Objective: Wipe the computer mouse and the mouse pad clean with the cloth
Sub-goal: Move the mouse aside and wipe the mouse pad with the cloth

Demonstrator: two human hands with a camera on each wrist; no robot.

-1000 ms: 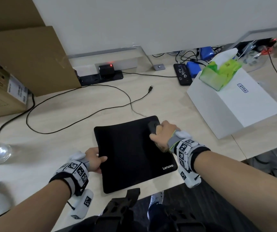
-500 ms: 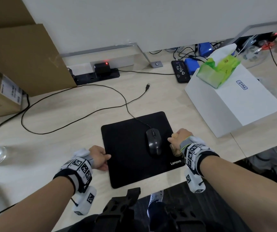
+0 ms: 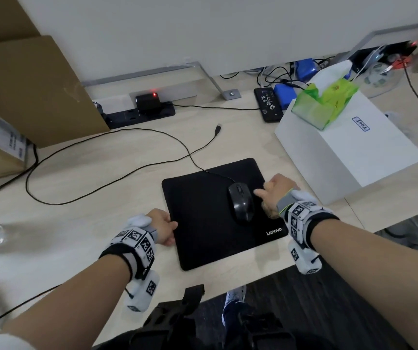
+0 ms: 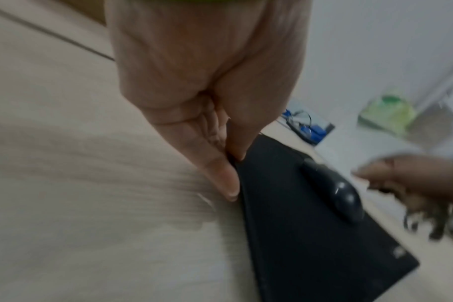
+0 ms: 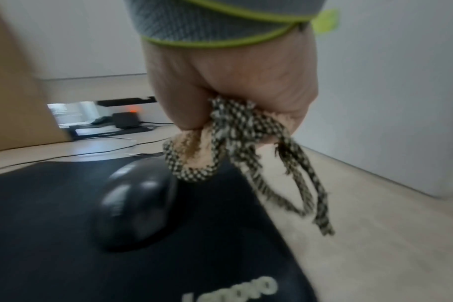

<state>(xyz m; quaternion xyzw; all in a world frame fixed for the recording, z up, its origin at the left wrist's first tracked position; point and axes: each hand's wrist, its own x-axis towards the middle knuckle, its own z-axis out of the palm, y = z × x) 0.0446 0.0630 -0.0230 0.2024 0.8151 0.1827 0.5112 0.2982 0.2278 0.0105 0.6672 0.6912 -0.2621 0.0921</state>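
Grey wristbands (image 3: 284, 203) — checkered marker blocks (image 3: 137, 242).

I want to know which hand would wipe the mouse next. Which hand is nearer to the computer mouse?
Right. The right hand, gripping the cloth, is just beside the computer mouse on its right. The left hand pinches the mouse pad's left edge, farther away.

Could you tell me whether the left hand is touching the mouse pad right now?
Touching. The left wrist view shows the left hand pinching the edge of the mouse pad between thumb and fingers.

My head camera looks down over the desk; both wrist cameras sit close, somewhat blurred, sharing the mouse pad (image 3: 218, 218) centre frame.
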